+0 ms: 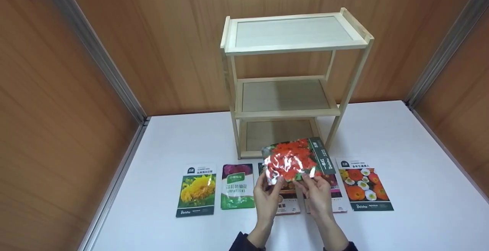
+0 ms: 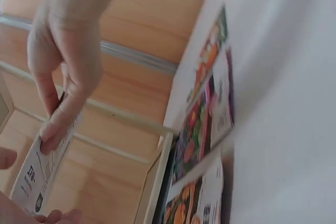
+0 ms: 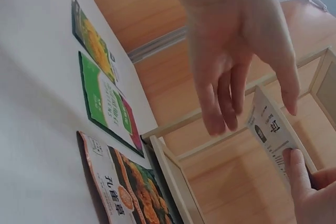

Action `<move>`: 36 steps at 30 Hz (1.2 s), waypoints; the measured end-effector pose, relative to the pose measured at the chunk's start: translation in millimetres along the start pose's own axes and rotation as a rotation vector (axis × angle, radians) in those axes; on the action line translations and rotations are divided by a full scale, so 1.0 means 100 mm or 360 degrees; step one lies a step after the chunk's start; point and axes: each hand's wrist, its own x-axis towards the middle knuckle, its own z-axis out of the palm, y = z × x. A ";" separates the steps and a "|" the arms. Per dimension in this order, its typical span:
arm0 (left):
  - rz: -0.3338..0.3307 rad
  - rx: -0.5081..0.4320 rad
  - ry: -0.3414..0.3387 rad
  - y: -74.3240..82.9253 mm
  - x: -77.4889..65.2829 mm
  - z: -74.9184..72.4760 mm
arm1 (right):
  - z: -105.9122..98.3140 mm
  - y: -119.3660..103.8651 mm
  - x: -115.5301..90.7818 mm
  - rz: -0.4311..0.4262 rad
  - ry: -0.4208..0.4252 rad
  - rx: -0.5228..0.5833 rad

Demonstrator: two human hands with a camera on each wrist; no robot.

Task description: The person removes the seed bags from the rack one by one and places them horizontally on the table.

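Observation:
A glossy seed packet with red flowers is held up tilted before the shelf rack. My right hand pinches its lower edge between thumb and fingers; the right wrist view shows this thumb on the packet's white printed back. My left hand is at the packet's left end. Its fingers hang loosely extended and stand apart from the packet in the right wrist view, with the thumb near the packet's edge. Behind the hands, an orange-flower packet and a purple-flower packet lie partly hidden.
A three-tier wooden shelf rack stands at the back of the white table. A yellow-flower packet and a green packet lie left, a poppy packet right. Wood-grain walls enclose the table.

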 end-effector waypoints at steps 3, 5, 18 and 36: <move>-0.0137 -0.0122 0.0070 0.01 0.01 0.04 | 0.01 0.03 -0.01 -0.0014 -0.0007 0.0032; -0.0205 -0.0165 0.0123 0.03 0.02 0.05 | 0.01 0.05 -0.02 -0.0018 -0.0015 0.0040; -0.0394 -0.0398 0.0155 0.08 0.04 -0.01 | 0.00 0.10 -0.05 0.0063 -0.0025 0.0059; -0.0577 -0.0288 -0.0386 0.28 0.46 -0.61 | -0.48 -0.09 0.03 0.0308 -0.0125 -0.0055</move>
